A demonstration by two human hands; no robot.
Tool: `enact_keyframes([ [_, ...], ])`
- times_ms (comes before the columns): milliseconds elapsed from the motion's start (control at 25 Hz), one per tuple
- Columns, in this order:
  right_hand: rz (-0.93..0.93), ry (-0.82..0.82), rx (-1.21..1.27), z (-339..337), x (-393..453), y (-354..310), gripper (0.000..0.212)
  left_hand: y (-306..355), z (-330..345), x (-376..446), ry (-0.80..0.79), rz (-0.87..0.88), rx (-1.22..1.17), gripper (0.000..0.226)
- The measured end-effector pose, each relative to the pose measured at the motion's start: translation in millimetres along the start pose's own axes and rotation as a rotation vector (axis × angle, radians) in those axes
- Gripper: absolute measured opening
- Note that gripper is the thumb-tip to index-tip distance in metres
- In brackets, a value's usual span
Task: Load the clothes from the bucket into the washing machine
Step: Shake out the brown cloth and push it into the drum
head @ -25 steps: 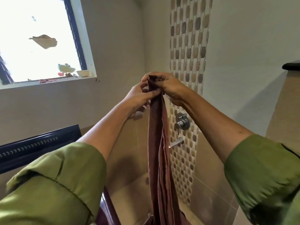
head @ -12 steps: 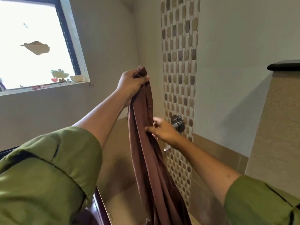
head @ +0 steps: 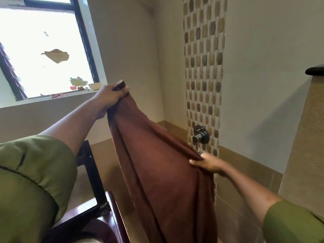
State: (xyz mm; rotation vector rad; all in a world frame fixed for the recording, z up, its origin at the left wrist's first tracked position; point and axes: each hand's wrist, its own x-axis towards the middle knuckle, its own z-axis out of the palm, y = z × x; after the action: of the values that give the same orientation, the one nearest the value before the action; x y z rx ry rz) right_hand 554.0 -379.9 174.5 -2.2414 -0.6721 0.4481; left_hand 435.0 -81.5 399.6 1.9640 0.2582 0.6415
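Head view looks up at a brown cloth (head: pixel 163 172) stretched between two hands. Left hand (head: pixel 110 97), raised near the window (head: pixel 43 55), has its fingers (head: pixel 125 89) curled tight round the top corner. Right hand (head: pixel 208 163), lower and beside the wall tap (head: pixel 200 134), pinches the cloth's edge. Its remaining length hangs down out of sight.

left arm reaches up and forward, left hand (head: pixel 109 95) fisted around bunched brown cloth (head: pixel 157 163). right arm stretches lower, right hand (head: pixel 207 163) pinching the cloth's edge, thumb on top.
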Motion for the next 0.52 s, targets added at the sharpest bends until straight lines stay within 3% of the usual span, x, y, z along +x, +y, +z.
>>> enact_keyframes([
  [80, -0.026, 0.210, 0.019, -31, -1, -10, 0.042, -23, -20, -3, -0.075, -0.101, 0.086, 0.022],
  [160, -0.136, 0.421, 0.026, -64, -6, -33, 0.035, -39, -33, -5, -0.034, -0.065, 0.000, 0.022],
  [280, -0.345, 0.776, 0.080, -102, -15, -85, 0.026, -44, -50, 5, 0.292, 0.090, -0.253, 0.030],
  [360, -0.434, 1.036, 0.306, -118, -19, -130, 0.025, -31, -47, 5, 0.522, 0.106, -0.386, 0.042],
  [440, -0.450, 1.079, 0.726, -112, -20, -187, 0.027, -15, -19, 2, 0.488, 0.006, -0.639, 0.058],
  [480, -0.439, 0.992, 0.801, -100, -17, -214, 0.027, -6, 9, -5, 0.354, -0.016, -0.747, 0.058],
  [520, -0.424, 0.886, 0.690, -86, -11, -236, 0.027, 4, 40, -15, 0.186, 0.015, -0.814, 0.054],
])
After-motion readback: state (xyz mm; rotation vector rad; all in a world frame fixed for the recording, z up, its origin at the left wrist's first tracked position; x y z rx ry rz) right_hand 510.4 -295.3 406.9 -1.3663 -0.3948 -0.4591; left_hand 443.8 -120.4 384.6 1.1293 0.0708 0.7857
